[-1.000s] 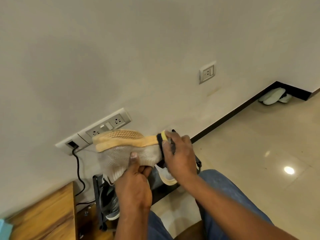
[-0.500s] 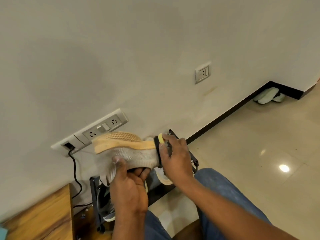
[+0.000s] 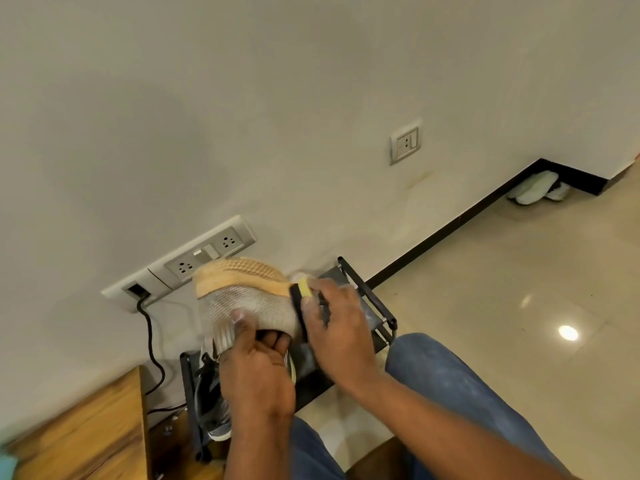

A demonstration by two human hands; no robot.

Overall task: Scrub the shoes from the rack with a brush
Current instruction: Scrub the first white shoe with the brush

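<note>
Between both gripping hands, shoe (image 3: 247, 299): right (image 3: 337, 327) at heel, left (image 3: 256, 372) brushing.

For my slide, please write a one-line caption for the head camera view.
Left hand scrubs a beige shoe with a brush while the right hand holds its heel above the shoe rack.

Inside a home, by the look of it: glossy beige floor tiles (image 3: 502, 306), black skirting (image 3: 450, 230), plain wall with socket plates (image 3: 406, 141). Low metal shoe rack (image 3: 367, 289) against the wall, slippers (image 3: 535, 187) tucked in the corner.
</note>
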